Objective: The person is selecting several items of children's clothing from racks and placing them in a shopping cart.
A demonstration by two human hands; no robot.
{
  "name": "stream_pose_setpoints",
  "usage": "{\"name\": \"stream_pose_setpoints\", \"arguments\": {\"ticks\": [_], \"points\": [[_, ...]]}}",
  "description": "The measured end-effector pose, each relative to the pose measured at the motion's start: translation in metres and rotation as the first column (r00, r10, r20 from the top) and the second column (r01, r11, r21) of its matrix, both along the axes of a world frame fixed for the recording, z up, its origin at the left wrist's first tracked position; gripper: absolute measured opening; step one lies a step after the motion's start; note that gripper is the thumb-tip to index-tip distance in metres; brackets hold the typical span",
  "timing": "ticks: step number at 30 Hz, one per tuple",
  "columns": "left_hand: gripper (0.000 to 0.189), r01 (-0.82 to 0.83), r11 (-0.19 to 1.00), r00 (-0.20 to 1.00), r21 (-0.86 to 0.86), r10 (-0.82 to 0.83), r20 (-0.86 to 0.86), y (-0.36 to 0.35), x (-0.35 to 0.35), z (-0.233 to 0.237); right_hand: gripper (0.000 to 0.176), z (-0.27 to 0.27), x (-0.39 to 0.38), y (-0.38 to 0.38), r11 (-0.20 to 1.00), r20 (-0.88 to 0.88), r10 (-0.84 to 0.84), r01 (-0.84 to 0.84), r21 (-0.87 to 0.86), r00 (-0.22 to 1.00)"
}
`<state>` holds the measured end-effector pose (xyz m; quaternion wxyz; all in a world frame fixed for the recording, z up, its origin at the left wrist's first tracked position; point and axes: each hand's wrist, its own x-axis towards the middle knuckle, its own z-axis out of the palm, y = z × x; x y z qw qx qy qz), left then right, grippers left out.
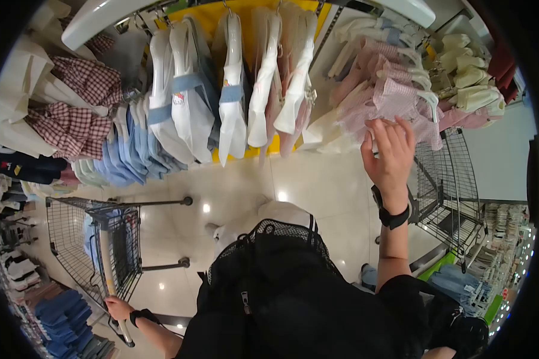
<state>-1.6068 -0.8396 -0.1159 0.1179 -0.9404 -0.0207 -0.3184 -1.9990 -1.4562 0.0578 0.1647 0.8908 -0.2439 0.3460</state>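
Note:
My left hand [120,307] is wrapped round the handle [109,263] of a black wire shopping cart [66,230], which has some light blue clothing [91,232] in it. My right hand [390,154] is raised in front of the rack with its fingers apart and slightly bent. Its fingertips overlap the lower edge of a pink checked child's garment [395,99] on a white hanger [428,102]. More pink garments hang close behind that one. Black bands circle both wrists.
White and denim-blue garments [191,110] hang at the centre in front of a yellow panel. Red checked clothes [72,128] and blue shirts [123,152] hang to the left. Another wire cart [446,191] stands at the right. Folded jeans [63,320] lie at the lower left.

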Motion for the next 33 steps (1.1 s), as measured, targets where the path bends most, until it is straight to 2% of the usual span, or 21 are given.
{"name": "stream_pose_setpoints", "arguments": {"ticks": [2, 4, 6, 9, 11, 12, 13, 15, 17, 25, 28, 29, 30, 31, 32, 33], "points": [[0.045, -0.015, 1.0, 1.0, 0.003, 0.015, -0.004, 0.001, -0.003, -0.002, 0.028, 0.024, 0.003, 0.019, 0.997, 0.018, 0.062, -0.061, -0.038, 0.998], [0.047, -0.022, 1.0, 1.0, -0.018, 0.022, -0.022, -0.01, -0.011, 0.003, 0.013, 0.04, 0.002, 0.04, 1.0, 0.096, -0.006, 0.007, -0.009, 0.995], [0.048, -0.003, 1.0, 0.999, -0.007, 0.003, -0.033, -0.009, -0.015, 0.007, 0.017, 0.056, 0.0, 0.062, 0.997, 0.111, -0.081, 0.083, -0.011, 0.991], [0.049, -0.011, 1.0, 0.997, -0.009, 0.01, -0.071, -0.003, -0.012, 0.007, 0.027, 0.057, -0.017, 0.07, 0.966, 0.179, -0.042, 0.086, -0.244, 0.983], [0.05, -0.046, 0.999, 0.996, -0.001, 0.046, -0.073, -0.002, -0.011, 0.007, 0.034, 0.055, -0.033, 0.069, 0.914, 0.132, 0.015, 0.04, -0.404, 0.991], [0.05, -0.045, 0.999, 0.996, 0.005, 0.045, -0.071, -0.001, -0.009, 0.006, 0.033, 0.056, -0.039, 0.066, 0.887, 0.123, 0.103, -0.036, -0.46, 0.987], [0.05, -0.03, 1.0, 0.997, 0.005, 0.03, -0.069, 0.003, -0.006, 0.005, 0.024, 0.059, -0.044, 0.077, 0.906, 0.061, -0.076, 0.095, -0.412, 0.995], [0.051, -0.014, 1.0, 0.997, 0.016, 0.016, -0.069, 0.007, -0.004, 0.005, 0.014, 0.059, -0.045, 0.072, 0.904, 0.071, 0.044, -0.01, -0.428, 0.997], [0.052, -0.008, 1.0, 0.997, 0.003, 0.008, -0.083, 0.008, 0.0, 0.006, 0.013, 0.057, -0.044, 0.066, 0.881, 0.061, 0.107, -0.066, -0.468, 0.992], [0.052, -0.011, 1.0, 0.997, 0.01, 0.012, -0.08, 0.011, 0.008, 0.008, 0.027, 0.062, -0.026, 0.054, 0.788, 0.012, 0.259, -0.205, -0.58, 0.966], [0.051, 0.019, 1.0, 0.999, 0.005, -0.019, -0.032, 0.009, 0.013, 0.006, 0.028, 0.056, -0.01, 0.056, 0.672, 0.372, 0.459, -0.041, -0.74, 0.807], [0.051, 0.0, 1.0, 0.998, -0.002, 0.0, -0.066, 0.003, 0.011, 0.01, 0.028, 0.054, -0.013, 0.06, 0.67, 0.371, 0.46, -0.041, -0.741, 0.807], [0.052, -0.021, 1.0, 0.995, -0.01, 0.02, -0.098, 0.0, 0.01, 0.013, 0.032, 0.052, -0.021, 0.067, 0.797, 0.306, 0.556, -0.392, -0.459, 0.773], [0.052, -0.023, 1.0, 0.995, -0.012, 0.021, -0.097, 0.001, 0.011, 0.012, 0.036, 0.052, -0.026, 0.075, 0.746, 0.285, 0.652, -0.661, -0.078, 0.702], [0.051, -0.006, 1.0, 0.997, -0.008, 0.006, -0.081, 0.003, 0.014, 0.01, 0.042, 0.055, -0.019, 0.086, 0.789, 0.3, 0.545, -0.6, 0.133, 0.783], [0.05, 0.012, 1.0, 0.998, -0.002, -0.012, -0.065, 0.005, 0.016, 0.01, 0.044, 0.059, -0.002, 0.089, 0.784, 0.325, 0.506, -0.583, 0.212, 0.799]]}}
